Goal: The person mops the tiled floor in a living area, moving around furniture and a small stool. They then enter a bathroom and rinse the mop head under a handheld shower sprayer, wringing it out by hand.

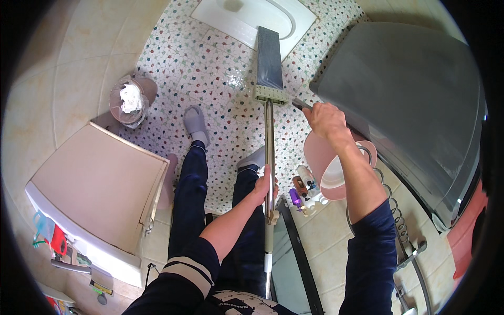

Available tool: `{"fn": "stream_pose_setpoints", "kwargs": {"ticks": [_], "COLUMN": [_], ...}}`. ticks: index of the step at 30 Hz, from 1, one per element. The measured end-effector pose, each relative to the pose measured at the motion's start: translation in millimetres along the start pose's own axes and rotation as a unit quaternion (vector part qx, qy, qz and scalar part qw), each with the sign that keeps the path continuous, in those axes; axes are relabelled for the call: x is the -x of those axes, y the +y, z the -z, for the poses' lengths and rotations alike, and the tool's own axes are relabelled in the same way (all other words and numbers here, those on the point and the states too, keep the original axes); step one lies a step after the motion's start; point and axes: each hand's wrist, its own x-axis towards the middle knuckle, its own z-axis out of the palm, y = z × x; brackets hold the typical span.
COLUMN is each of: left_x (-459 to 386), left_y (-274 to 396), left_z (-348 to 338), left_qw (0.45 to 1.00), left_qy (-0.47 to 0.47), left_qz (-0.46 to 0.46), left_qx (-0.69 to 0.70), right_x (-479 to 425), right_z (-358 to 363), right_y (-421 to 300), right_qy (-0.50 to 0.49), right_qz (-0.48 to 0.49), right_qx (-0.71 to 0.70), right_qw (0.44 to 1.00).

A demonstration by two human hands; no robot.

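My left hand (264, 188) is wrapped around the metal pole (269, 138) of a flat mop. At the pole's far end, a pale green mop head with slots (271, 95) carries a long dark grey pad (269, 59). The pad's tip overlaps the near edge of a white squat toilet (252, 29). To the right of the mop head, my right hand (326, 119) grips a short dark grey nozzle (301, 104), which looks like a hand sprayer. Its tip points at the mop head. A pink bucket (318, 151) stands below my right forearm, which partly hides it.
Several bottles (301, 187) lie beside the bucket. A large grey appliance (397, 86) fills the right side, with a coiled hose (398, 218) below it. At left stand a lined waste bin (112, 98) and a cabinet (102, 185). A black-framed glass panel (293, 244) is near my legs.
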Motion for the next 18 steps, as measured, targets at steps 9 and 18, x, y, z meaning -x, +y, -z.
{"fn": "stream_pose_setpoints", "kwargs": {"ticks": [9, 18], "left_x": [-2.5, -1.9], "left_y": [0.5, 4.3], "left_z": [-2.1, -2.1], "left_qw": [1.000, 1.000], "left_qy": [0.001, 0.008], "left_qz": [0.001, 0.001], "left_qx": [0.002, 0.000], "right_x": [-14.1, -29.2], "right_z": [-13.3, 12.7], "right_y": [2.2, 6.7], "right_qy": [0.060, 0.058], "right_qz": [-0.049, -0.067], "right_qx": [-0.019, -0.042], "right_qw": [0.997, 0.995]}}
